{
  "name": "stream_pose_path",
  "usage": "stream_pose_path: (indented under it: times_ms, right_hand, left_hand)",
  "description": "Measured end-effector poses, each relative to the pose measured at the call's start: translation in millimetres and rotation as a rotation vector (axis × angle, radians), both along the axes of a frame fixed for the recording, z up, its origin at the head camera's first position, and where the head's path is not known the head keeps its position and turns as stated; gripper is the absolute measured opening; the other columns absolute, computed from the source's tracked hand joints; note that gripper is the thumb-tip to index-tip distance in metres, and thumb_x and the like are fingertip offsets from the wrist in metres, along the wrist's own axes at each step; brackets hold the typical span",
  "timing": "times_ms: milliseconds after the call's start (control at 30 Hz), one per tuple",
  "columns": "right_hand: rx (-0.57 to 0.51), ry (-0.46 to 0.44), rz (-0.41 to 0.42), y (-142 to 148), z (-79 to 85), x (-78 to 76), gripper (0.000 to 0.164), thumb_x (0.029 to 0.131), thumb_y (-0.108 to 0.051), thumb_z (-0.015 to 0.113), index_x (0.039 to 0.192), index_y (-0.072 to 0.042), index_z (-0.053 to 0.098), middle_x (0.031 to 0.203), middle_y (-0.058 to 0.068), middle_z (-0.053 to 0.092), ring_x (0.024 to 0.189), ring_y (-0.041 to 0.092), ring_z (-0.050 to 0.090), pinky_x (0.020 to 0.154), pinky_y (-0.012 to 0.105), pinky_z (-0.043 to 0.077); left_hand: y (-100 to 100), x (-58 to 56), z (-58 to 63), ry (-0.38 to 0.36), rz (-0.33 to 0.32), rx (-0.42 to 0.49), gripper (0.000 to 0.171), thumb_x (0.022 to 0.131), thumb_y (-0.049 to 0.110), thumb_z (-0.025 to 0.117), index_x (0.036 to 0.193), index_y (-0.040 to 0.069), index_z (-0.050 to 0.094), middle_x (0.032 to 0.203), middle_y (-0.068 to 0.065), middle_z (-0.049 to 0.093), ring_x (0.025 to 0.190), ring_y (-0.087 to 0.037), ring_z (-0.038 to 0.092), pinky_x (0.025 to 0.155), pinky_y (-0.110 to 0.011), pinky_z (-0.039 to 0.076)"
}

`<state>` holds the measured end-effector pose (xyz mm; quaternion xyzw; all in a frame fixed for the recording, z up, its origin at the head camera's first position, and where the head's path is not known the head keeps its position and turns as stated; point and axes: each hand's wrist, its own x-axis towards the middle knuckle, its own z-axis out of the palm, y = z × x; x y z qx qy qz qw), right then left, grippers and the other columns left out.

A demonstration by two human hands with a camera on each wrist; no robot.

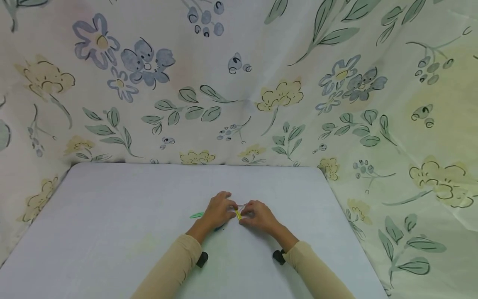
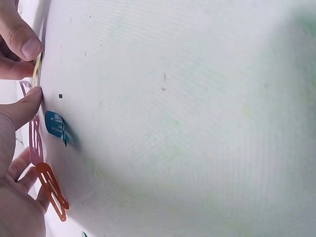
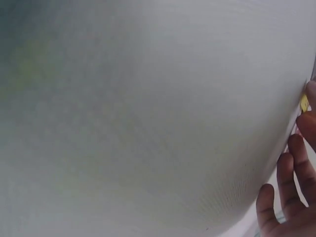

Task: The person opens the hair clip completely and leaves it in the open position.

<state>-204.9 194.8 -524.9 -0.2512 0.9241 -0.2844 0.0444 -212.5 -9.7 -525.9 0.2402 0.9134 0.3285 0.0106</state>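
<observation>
Both hands meet over the white table around a yellow snap hair clip [image 1: 238, 214]. My left hand [image 1: 218, 211] pinches one side of it between thumb and fingertips, and my right hand [image 1: 261, 216] pinches the other. In the left wrist view the yellow clip is seen edge-on, between the two thumbs. A pink hair clip [image 2: 35, 140] and an orange hair clip [image 2: 51, 191] lie by the left hand's fingers. Beside them a teal hair clip [image 2: 56, 125] rests on the table. A green hair clip [image 1: 196, 215] lies left of the left hand.
A thin dark curved line [image 1: 242, 204] shows behind the fingertips, between the hands. The white table [image 1: 123, 232] runs back to a floral cloth [image 1: 209, 137] hanging behind and at the sides. Black wrist devices [image 1: 202, 259] sit under the sleeves.
</observation>
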Motion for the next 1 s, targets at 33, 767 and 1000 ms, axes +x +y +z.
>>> stream_pose_path:
  times_ms: [33,767,1000]
  right_hand:
    - [0.012,0.009,-0.007,-0.6,-0.3,0.3,0.019,0.08,-0.026,0.084,0.094,-0.014,0.078,0.097,-0.005,0.069,0.096,0.014,0.061,0.086,0.039,0.05]
    - [0.131,0.087,0.016,-6.5,2.7,4.7,0.015,0.085,-0.026,0.08,0.091,-0.012,0.079,0.097,-0.004,0.068,0.092,0.013,0.062,0.081,0.035,0.052]
    - [0.133,0.176,0.052,-7.2,0.4,5.1,0.009,0.085,-0.021,0.079,0.088,-0.012,0.079,0.093,-0.003,0.068,0.084,0.012,0.062,0.075,0.032,0.052]
  left_hand:
    - [-0.1,0.2,-0.1,-0.002,0.001,0.006,0.011,0.085,0.014,0.078,0.096,0.013,0.077,0.137,-0.022,0.053,0.133,-0.038,0.042,0.106,-0.061,0.033]
    - [-0.8,0.5,-4.2,0.048,-0.011,-0.043,0.004,0.085,0.017,0.08,0.085,0.016,0.076,0.134,-0.019,0.057,0.131,-0.036,0.046,0.103,-0.059,0.038]
    - [-3.0,2.1,-4.8,0.06,-0.024,-0.024,0.004,0.084,0.018,0.08,0.085,0.016,0.078,0.134,-0.018,0.058,0.131,-0.036,0.046,0.102,-0.06,0.038]
